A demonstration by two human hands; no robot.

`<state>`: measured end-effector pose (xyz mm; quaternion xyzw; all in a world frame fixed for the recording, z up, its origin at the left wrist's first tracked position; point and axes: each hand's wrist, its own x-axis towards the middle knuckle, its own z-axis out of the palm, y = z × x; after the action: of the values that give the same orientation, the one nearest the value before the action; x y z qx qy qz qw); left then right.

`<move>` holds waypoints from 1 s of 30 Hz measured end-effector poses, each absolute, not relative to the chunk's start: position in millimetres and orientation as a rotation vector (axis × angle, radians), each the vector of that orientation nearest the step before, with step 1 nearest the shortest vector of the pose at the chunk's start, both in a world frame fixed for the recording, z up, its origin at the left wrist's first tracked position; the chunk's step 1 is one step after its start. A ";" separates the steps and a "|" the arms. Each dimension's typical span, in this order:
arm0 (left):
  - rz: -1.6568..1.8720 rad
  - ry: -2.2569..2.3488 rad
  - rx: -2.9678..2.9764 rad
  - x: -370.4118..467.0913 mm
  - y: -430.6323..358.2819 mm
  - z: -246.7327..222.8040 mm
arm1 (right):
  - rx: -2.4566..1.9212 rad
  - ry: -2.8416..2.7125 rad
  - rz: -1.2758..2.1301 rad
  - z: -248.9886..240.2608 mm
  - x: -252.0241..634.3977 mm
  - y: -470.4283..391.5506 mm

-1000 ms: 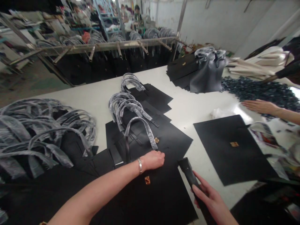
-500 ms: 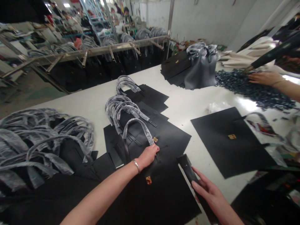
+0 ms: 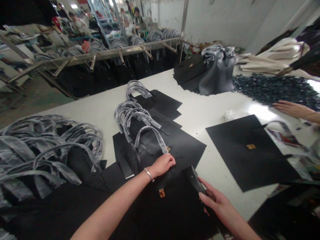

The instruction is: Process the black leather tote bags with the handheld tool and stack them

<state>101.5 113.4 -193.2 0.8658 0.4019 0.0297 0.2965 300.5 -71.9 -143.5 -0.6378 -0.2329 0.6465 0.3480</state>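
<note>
My left hand (image 3: 163, 164), with a bracelet at the wrist, is closed around the lower end of a plastic-wrapped bag handle (image 3: 150, 129). That handle arches above a black bag panel (image 3: 183, 141) lying on a stack of similar panels. Just below my left hand is a gold clasp plate (image 3: 162, 193) on the nearest black panel. My right hand (image 3: 215, 200) grips a long black leather strip (image 3: 193, 178) between thumb and fingers. The strip's far end is over the right edge of the near panel; its lower part is hidden by my hand.
Wrapped handles (image 3: 50, 150) are heaped at left. Another black panel (image 3: 235, 150) lies right on the white table (image 3: 195, 115). Behind it are small dark pieces (image 3: 272, 88) and a co-worker's hand (image 3: 292, 108). A metal rack (image 3: 107, 55) holds bags beyond the table.
My right hand has shifted left with the black strip, bringing it over the near panel. My left hand has moved slightly right. The co-worker's hand has come nearer, away from the dark pieces.
</note>
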 end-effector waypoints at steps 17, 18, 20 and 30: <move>0.320 1.164 1.381 88.9 84.2 -211.9 | -1.544 -0.645 1.934 -139.8 313.2 -64.1; 0.325 1.123 1.335 88.8 83.9 -210.6 | -1.545 -0.652 1.941 -138.8 313.9 -63.7; 0.335 1.048 1.249 88.3 82.9 -207.9 | -1.536 -0.654 1.957 -136.3 314.8 -62.1; 0.367 0.808 1.028 86.8 84.0 -197.3 | -1.436 -0.663 1.961 -117.8 304.6 -38.6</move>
<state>86.8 84.0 -197.3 0.4755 0.3735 0.1698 0.7781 304.6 -38.6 -117.8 -0.5426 -0.2504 0.7410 0.3064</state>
